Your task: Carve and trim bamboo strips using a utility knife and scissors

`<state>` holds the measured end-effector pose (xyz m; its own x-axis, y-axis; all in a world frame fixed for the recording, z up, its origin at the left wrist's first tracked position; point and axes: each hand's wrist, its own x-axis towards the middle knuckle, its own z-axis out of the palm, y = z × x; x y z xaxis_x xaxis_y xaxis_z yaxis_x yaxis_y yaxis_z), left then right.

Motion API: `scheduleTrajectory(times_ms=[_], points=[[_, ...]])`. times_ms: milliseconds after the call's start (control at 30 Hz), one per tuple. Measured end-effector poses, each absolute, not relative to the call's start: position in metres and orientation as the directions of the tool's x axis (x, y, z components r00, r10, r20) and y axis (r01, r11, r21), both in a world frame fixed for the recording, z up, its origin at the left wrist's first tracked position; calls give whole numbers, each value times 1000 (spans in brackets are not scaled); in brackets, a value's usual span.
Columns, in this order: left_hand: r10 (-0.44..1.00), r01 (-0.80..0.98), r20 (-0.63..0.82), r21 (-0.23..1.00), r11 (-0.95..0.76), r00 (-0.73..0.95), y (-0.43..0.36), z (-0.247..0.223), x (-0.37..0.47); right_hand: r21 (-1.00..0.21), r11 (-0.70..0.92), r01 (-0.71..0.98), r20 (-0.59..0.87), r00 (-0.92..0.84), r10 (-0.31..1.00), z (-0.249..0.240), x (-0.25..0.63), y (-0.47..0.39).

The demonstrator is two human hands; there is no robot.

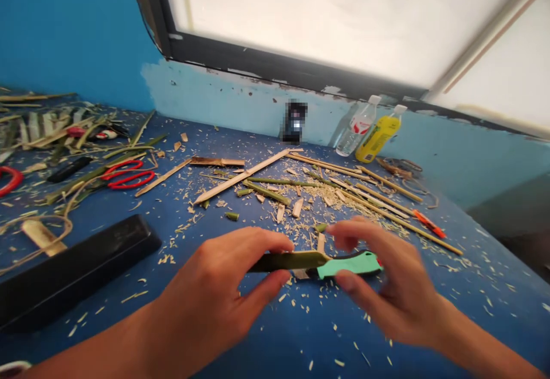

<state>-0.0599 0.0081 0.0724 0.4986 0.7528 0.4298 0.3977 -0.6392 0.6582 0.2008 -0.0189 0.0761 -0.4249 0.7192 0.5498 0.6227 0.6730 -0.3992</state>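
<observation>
In the head view, my left hand (223, 276) pinches a dark green bamboo strip (301, 260) between thumb and fingers near the middle of the table. The strip's pale, pointed end reaches right, over a utility knife with a mint-green handle (350, 265). Part of the knife's blade shows below the strip. My right hand (387, 276) is around the knife handle with thumb and fingers apart, not closed on it. Whether its thumb touches the handle I cannot tell.
Wood shavings cover the blue table (266, 339). Behind lie bamboo sticks (244, 175), an orange cutter (429, 223) and two bottles (378, 138). To the left are a long black block (81, 270), red-handled scissors (131, 174) and a heap of bamboo strips (51, 129).
</observation>
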Motion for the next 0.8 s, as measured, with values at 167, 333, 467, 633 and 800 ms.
scheduleTrajectory(times_ms=[167,333,467,633,800], points=[[601,388,436,485,-784,670,18,59,-61,-448,715,537,491,-521,698,56,189,-6],[517,338,475,414,-845,712,27,46,-63,-481,686,546,465,-505,727,40,187,-8],[474,335,481,348,-875,738,31,38,-61,-481,675,560,466,-488,738,27,192,-7],[428,330,489,278,-902,760,33,32,-60,-450,710,541,461,-541,704,23,196,-3],[393,318,522,230,-920,757,33,35,-62,-428,750,504,483,-574,662,27,195,-4]])
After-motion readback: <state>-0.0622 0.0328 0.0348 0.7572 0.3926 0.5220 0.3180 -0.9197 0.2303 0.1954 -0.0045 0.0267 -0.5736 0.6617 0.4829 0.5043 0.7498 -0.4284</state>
